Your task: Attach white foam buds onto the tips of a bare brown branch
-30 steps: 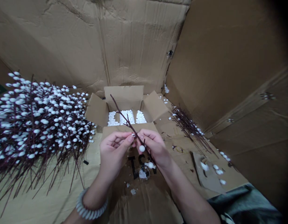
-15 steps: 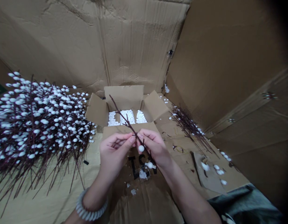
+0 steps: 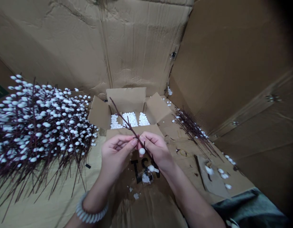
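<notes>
A dark brown artificial branch (image 3: 124, 117) slants up and away between my two hands, its bare tip in front of the open box. My right hand (image 3: 156, 148) is closed around its lower part, thumb and fingers pinching the stem. My left hand (image 3: 119, 152), with a coiled band on the wrist, pinches at the branch from the other side; whether a small piece is between those fingertips is hidden. One white foam ball (image 3: 142, 151) sits on a twig just below the fingertips. A second white ball (image 3: 151, 168) shows lower, beside the right wrist.
An open cardboard box (image 3: 126, 95) holds white balls in several sections. Finished-looking berry branches (image 3: 46, 126) are heaped at left. Thinner brown branches (image 3: 191, 126) lie at right, near a cardboard scrap (image 3: 215, 182) and loose balls. Cardboard walls (image 3: 136, 47) enclose the back and right.
The branch has tilted slightly and its tip has shifted a little left. Both hands keep their pinch in nearly the same place.
</notes>
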Available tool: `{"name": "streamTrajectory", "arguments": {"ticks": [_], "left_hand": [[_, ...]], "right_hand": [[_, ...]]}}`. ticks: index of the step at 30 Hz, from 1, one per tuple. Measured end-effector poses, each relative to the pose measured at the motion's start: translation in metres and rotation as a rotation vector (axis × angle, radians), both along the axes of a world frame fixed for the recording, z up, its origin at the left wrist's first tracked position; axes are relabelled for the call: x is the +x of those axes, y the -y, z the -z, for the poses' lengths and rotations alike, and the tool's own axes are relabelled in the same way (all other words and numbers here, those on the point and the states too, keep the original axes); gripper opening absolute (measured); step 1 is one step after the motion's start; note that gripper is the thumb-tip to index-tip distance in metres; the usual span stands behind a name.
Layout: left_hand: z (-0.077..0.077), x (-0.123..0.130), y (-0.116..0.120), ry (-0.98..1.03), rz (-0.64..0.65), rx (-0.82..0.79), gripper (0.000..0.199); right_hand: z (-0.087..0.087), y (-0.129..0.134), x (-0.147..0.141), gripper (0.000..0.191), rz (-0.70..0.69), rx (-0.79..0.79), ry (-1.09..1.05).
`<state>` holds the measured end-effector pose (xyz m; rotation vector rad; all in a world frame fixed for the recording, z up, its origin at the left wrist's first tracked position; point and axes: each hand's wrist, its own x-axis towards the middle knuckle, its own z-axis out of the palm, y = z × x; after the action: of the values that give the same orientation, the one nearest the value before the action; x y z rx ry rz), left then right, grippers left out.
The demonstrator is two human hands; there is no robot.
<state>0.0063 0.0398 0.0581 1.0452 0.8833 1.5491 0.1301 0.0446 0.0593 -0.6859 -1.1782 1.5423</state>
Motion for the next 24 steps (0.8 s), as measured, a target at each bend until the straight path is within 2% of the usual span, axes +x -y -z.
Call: {"name": "streamTrajectory", "arguments": {"ticks": [12, 24], "left_hand": [[-0.007, -0.003, 0.003, 0.130, 0.021, 0.027, 0.025], [-0.011, 0.001, 0.005, 0.112, 0.075, -0.080, 0.019]], "right_hand": [[0.007, -0.004, -0.001, 0.037, -0.198, -0.082, -0.143], [0.008, -0.005, -0.001, 0.035, -0.240, -0.112, -0.154]]}}
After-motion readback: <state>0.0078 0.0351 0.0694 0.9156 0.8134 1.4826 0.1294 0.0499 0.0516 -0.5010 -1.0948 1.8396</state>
